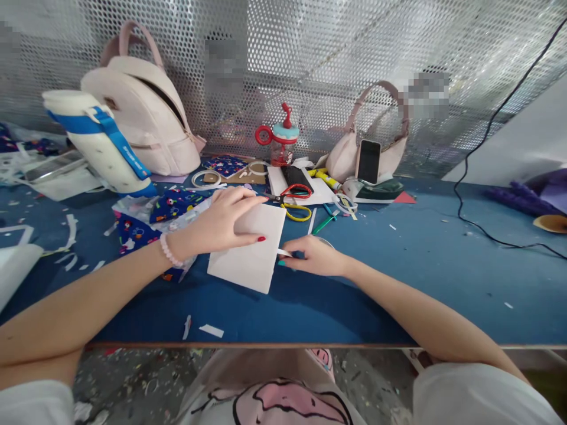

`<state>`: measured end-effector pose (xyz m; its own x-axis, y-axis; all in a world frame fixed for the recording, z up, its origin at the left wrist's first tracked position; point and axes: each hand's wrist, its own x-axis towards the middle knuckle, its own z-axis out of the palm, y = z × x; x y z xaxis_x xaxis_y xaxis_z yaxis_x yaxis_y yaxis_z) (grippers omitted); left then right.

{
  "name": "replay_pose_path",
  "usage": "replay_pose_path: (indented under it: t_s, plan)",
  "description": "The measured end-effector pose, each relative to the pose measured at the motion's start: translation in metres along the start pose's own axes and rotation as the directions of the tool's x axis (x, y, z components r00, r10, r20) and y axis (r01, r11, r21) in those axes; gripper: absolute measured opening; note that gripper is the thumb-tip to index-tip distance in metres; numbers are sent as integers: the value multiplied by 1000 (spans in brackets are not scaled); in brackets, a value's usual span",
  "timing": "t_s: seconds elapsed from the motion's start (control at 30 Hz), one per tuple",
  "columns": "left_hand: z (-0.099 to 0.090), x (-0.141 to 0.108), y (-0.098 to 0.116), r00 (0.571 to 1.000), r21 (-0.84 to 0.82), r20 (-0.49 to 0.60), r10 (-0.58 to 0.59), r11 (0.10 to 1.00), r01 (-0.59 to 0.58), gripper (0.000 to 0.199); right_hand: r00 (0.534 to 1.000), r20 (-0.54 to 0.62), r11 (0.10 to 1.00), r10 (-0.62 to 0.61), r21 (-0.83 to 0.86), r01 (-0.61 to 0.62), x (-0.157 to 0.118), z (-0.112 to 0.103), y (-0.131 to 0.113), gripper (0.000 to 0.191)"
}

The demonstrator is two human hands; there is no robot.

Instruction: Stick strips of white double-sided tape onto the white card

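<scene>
A flat white rectangular board (252,257) lies tilted near the front of the blue table. Across its upper left part rests my left hand (233,221), fingers stretched and thumb apart, pressing on its face. To the right of the board my right hand (312,255) pinches a narrow white strip (283,252), whose end points toward the board's right edge. Scissors with red and yellow handles (297,212) lie just beyond the board. Blue patterned fabric or paper (177,203) is bunched by my left wrist. A ring-shaped item partly shows behind my right hand.
A blue table (443,283) carries paper scraps (211,330). A backpack (146,118) and a white bottle (100,141) stand at the back left. Behind are a red-handled cup (283,141), a phone (369,160) and a pink bag (343,156). A black cable (463,177) runs along the right.
</scene>
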<state>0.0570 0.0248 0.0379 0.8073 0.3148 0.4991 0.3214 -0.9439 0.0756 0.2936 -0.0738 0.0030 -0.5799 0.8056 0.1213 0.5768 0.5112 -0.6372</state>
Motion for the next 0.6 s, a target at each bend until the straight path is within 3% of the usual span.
replay_pose_path:
  t_s: [0.13, 0.23, 0.4, 0.5, 0.6]
  plan:
    - [-9, 1, -4, 988, 30, -154, -3, 1000, 8, 44, 995, -94, 996, 36, 82, -28, -5, -6, 5, 19]
    - [-18, 2, -7, 969, 81, -248, 13, 997, 7, 31, 963, -267, 996, -45, -88, 22, -7, -9, 3, 19]
    - [-31, 1, -6, 931, 141, -358, 76, 990, -26, 17, 855, -453, 908, -252, -415, 47, -13, -18, -6, 23]
    - [-34, -1, -1, 889, 200, -410, 201, 971, -127, 11, 771, -527, 844, -357, -536, 24, -18, -27, -7, 25]
    - [-35, -4, 5, 863, 313, -383, 329, 925, -214, 7, 722, -533, 766, -441, -643, -7, -21, -35, -5, 25]
